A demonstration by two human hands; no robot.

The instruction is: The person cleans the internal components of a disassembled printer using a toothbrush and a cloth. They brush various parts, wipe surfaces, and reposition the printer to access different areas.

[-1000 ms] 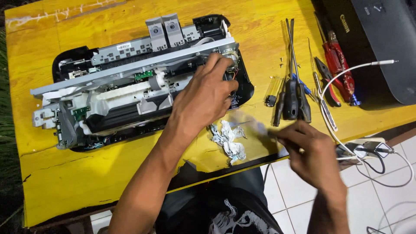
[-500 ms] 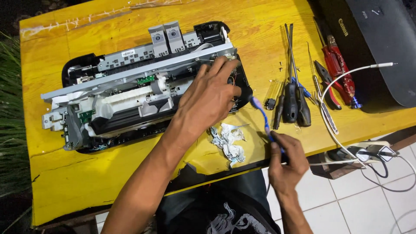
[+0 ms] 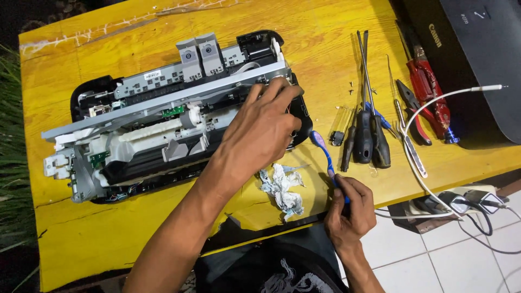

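While the left hand point(image 3: 260, 130) lies flat and open on the right end of the opened printer point(image 3: 173, 125), with its fingers spread over the grey metal rail and the black plastic shell, the right hand point(image 3: 350, 209) is closed around the handle of a blue toothbrush point(image 3: 325, 154). The toothbrush is thin and slightly curved, and its head points up toward the right corner of the printer, just beside it. The printer has no cover: one sees white and grey plastic parts, a long white roller, small green circuit boards and a black rounded base. It stands on a yellow wooden table point(image 3: 81, 239) whose paint is scratched and cracked. A crumpled white tissue point(image 3: 282, 187) with dark stains lies between the printer and the front edge of the table, near the right hand. To the right lie several screwdrivers point(image 3: 369, 135) with long steel shafts and black handles, then pliers with red grips point(image 3: 429, 97), and a white cable point(image 3: 434, 103) bends over them.

Compared with half a second ago, the left hand stays on the same place of the printer, while the right hand has moved a little up and the brush now stands more upright, nearer to the printer's corner.
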